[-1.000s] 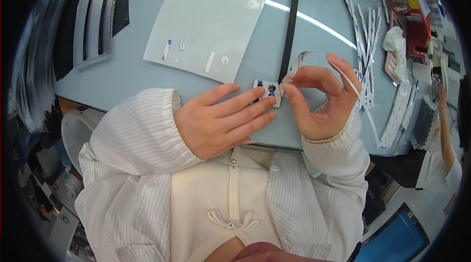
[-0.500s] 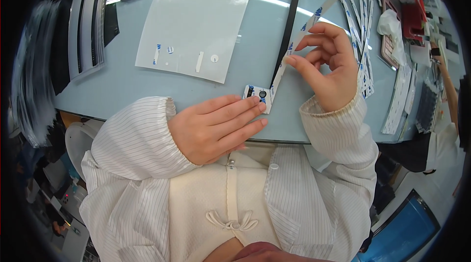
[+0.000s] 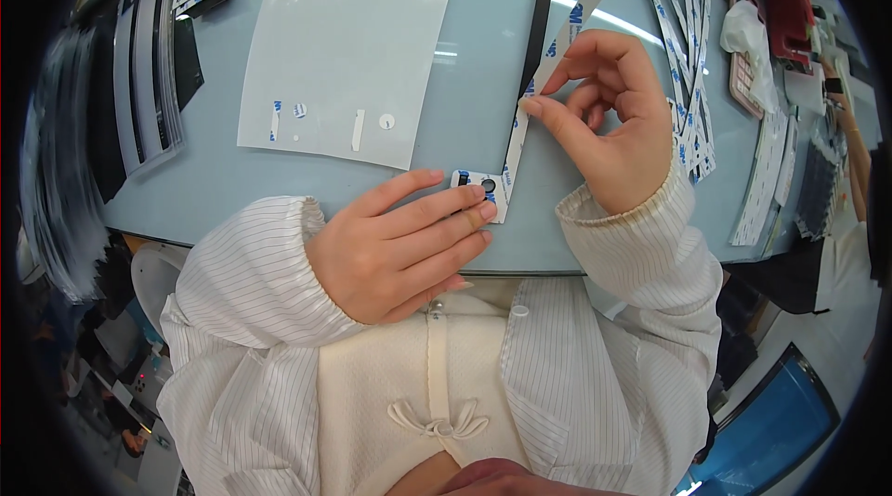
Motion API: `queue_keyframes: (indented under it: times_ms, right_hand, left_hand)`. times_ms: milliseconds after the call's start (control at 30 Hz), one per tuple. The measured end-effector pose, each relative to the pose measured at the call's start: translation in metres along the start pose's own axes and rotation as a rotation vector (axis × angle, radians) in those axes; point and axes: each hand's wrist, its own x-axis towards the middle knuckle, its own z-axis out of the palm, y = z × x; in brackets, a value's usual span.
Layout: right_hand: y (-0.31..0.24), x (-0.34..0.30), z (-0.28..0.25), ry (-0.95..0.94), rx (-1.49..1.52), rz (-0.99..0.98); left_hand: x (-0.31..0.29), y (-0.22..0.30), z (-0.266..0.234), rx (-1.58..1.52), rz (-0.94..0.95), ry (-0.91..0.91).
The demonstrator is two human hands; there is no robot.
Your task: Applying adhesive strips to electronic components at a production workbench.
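My left hand (image 3: 400, 250) lies with its fingers outstretched, the fingertips pressing on a small white square end piece (image 3: 498, 203) with dark openings, near the table's front edge. From this piece a long black strip (image 3: 537, 32) runs away from me on the table. My right hand (image 3: 604, 115) pinches a white adhesive-backed strip with blue print (image 3: 567, 32) between thumb and index finger. The lower end of that strip meets the square piece, while its upper part slants off to the right of the black strip. Fingers of my left hand cover part of the square piece.
A glossy white sheet (image 3: 344, 32) with a few small stickers lies left of centre. Several blue-printed strips (image 3: 689, 78) are piled at the right, near white strips (image 3: 764, 176) and crumpled white plastic (image 3: 743, 41). Dark panels in clear film (image 3: 147, 69) lie at the left.
The pinched strip has come closer to the black strip, and my right hand has shifted slightly left. My left hand stays on the square piece, its fingers a little more spread. The whole view has shifted slightly.
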Motion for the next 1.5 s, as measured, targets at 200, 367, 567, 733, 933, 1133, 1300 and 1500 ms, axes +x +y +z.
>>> queue_keyframes:
  times_ms: [200, 367, 567, 733, 933, 1133, 1300, 1500]
  right_hand:
    - [0.000, 0.000, 0.002, 0.001, 0.008, -0.009]
    - [0.000, 0.000, 0.002, 0.003, -0.011, -0.013]
    - [0.001, 0.000, 0.004, 0.005, -0.004, -0.004]
    - [-0.001, -0.001, 0.003, 0.027, -0.035, -0.032]
    - [0.006, 0.005, 0.004, 0.107, -0.180, -0.147]
    - [0.011, 0.019, 0.002, 0.212, -0.363, -0.318]
    - [0.012, 0.021, 0.000, 0.197, -0.378, -0.312]
    - [0.015, 0.025, 0.002, 0.201, -0.363, -0.317]
  left_hand:
    - [0.001, -0.002, 0.002, -0.023, -0.002, -0.001]
    - [0.002, -0.001, 0.001, -0.007, 0.003, -0.004]
    - [0.002, 0.000, -0.001, 0.058, -0.002, -0.022]
    - [0.004, 0.000, -0.002, 0.072, 0.007, -0.024]
    - [0.002, -0.001, -0.002, 0.081, 0.010, -0.028]
    - [0.004, -0.001, -0.004, 0.102, 0.036, -0.057]
    - [0.005, 0.001, -0.001, 0.093, 0.029, -0.035]
    - [0.004, 0.001, 0.003, 0.062, 0.017, 0.009]
